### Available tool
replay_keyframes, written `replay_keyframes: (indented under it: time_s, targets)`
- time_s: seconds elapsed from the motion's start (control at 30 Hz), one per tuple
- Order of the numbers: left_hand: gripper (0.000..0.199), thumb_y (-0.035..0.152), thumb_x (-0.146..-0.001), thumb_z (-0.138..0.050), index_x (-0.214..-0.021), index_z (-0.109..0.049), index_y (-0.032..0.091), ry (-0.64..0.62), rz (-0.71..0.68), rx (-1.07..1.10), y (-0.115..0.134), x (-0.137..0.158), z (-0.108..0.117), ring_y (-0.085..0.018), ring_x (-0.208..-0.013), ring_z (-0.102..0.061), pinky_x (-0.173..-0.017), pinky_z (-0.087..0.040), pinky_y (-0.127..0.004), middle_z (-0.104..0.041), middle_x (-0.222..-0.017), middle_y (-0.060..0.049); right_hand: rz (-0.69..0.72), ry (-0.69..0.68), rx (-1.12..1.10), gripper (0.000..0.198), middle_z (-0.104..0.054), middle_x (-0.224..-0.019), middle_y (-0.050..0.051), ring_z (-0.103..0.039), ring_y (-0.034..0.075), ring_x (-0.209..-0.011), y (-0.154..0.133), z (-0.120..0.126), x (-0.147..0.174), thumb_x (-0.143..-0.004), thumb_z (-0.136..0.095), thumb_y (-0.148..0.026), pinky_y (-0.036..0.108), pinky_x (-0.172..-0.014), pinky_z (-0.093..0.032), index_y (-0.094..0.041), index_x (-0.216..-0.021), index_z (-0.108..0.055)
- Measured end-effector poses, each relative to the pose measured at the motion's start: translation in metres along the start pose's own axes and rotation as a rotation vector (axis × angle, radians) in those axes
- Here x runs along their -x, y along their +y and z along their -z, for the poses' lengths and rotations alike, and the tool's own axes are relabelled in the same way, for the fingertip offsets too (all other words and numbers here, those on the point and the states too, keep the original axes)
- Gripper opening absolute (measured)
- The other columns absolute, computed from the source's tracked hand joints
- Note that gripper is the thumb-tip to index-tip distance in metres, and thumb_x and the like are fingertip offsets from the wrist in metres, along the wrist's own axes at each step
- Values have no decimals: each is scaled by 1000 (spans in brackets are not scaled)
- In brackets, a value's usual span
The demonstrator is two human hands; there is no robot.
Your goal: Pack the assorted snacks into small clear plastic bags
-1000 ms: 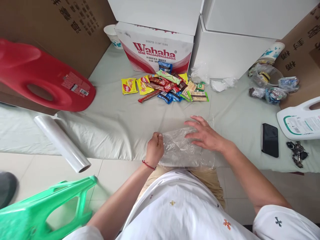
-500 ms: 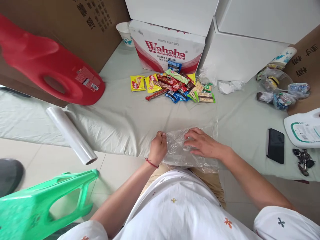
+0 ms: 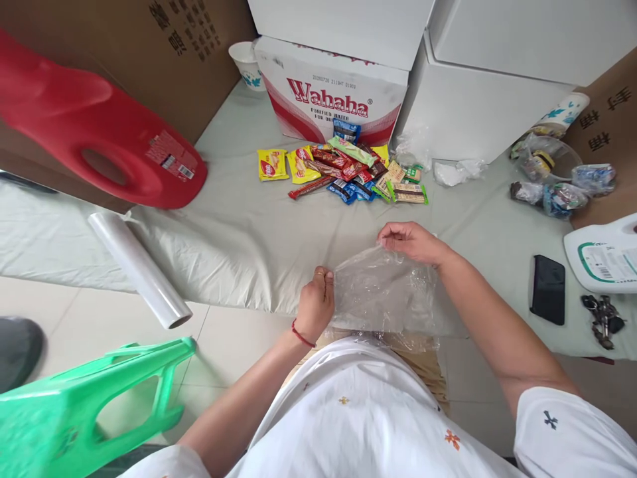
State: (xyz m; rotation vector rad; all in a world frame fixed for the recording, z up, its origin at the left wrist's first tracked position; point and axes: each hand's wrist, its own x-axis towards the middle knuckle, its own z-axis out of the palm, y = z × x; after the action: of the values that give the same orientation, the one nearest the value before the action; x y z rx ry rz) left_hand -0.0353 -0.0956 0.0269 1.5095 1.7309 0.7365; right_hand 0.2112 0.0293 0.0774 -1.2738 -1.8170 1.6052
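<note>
A clear plastic bag [image 3: 381,292] is stretched between my hands at the table's front edge, partly over my lap. My left hand [image 3: 316,302], with a red cord at the wrist, is closed on the bag's left side. My right hand [image 3: 411,242] pinches its upper edge, a little higher and to the right. Beyond the hands lies a pile of wrapped snacks [image 3: 348,166], with red, yellow, blue and green packets. Two yellow packets [image 3: 273,164] sit at the pile's left end.
Behind the snacks stands a Wahaha carton [image 3: 333,83]. At left are a red jug [image 3: 109,139], a plastic film roll [image 3: 142,272] and a green stool [image 3: 99,405]. On the right lie a phone [image 3: 548,290], keys [image 3: 603,320] and a white bottle [image 3: 604,255].
My right hand has moved up from over the middle of the bag and now pinches its upper edge, pulling it up. My left hand keeps its hold in nearly the same place.
</note>
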Motion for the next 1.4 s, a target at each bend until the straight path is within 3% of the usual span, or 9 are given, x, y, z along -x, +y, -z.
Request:
replay_keyframes:
  time_s: [0.2,0.33,0.5,0.7,0.8,0.9,1.13,1.27,1.4]
  targets:
    - [19,40,-97,-51,-103,-51,22,346,27,-5,-10,3,24,-21,-85,-61,-77,-49,-35,-61,-98,-7,88,65,388,17,-64,-72,-2,-55,14,-68,-13,-19,-41,-88,-59,-33,25,-66,-38,-19,-81,-66]
    - [10,31,-98,-53,-103,-55,23,525,-193,-60,16,8,47,-20,-95,-62,-84,-51,-36,-62,-109,-9,128,48,586,14,-70,-78,0,-58,15,-73,-29,-33,-62,-91,-61,-25,24,-67,-36,-18,-88,-72]
    - [20,22,-99,-45,-101,-65,24,94,-512,-152,60,-3,20,-24,-104,-66,-93,-53,-39,-70,-105,-11,143,-23,767,15,-73,-84,2,-60,17,-76,-39,-44,-89,-91,-64,-24,26,-66,-33,-19,-93,-78]
    - [37,22,-93,-57,-130,-62,20,-101,-394,-437,33,-41,-28,-33,-146,-46,-124,-22,-64,-58,-150,-16,153,88,855,20,-72,-104,8,-62,21,-90,-22,-33,-111,-94,-60,-22,30,-78,-41,-17,-105,-76]
    - [41,27,-96,-55,-137,-59,20,-78,-356,-399,12,-45,-25,-33,-148,-43,-125,-20,-64,-52,-156,-16,237,330,857,26,-64,-120,13,-57,26,-109,-17,-29,-84,-97,-53,-18,37,-95,-43,-16,-116,-71]
    - [37,32,-100,-48,-131,-63,18,-15,-339,-277,1,-50,-12,-30,-140,-53,-120,-36,-54,-60,-148,-16,268,498,811,29,-65,-110,12,-56,29,-110,-17,-41,-29,-105,-43,-29,40,-97,-43,-20,-108,-71]
    - [39,39,-102,-42,-114,-73,20,-80,-293,-103,3,-75,14,-25,-124,-63,-112,-47,-45,-75,-126,-10,-140,215,645,47,-66,-73,6,-60,21,-67,-5,-97,54,-103,-44,-61,32,-58,-35,-25,-82,-66]
    - [38,40,-99,-45,-110,-75,21,-109,-220,-57,3,-79,20,-25,-125,-63,-113,-47,-41,-75,-126,-9,-141,136,444,18,-67,-71,0,-59,17,-63,0,-99,59,-94,-65,-38,29,-58,-38,-25,-81,-65]
    - [34,38,-93,-50,-102,-78,22,-60,-129,-23,-3,-82,25,-26,-124,-64,-113,-45,-40,-77,-123,-7,131,382,515,14,-65,-82,3,-59,19,-77,-12,-92,74,-95,-57,-17,31,-67,-44,-24,-87,-66]
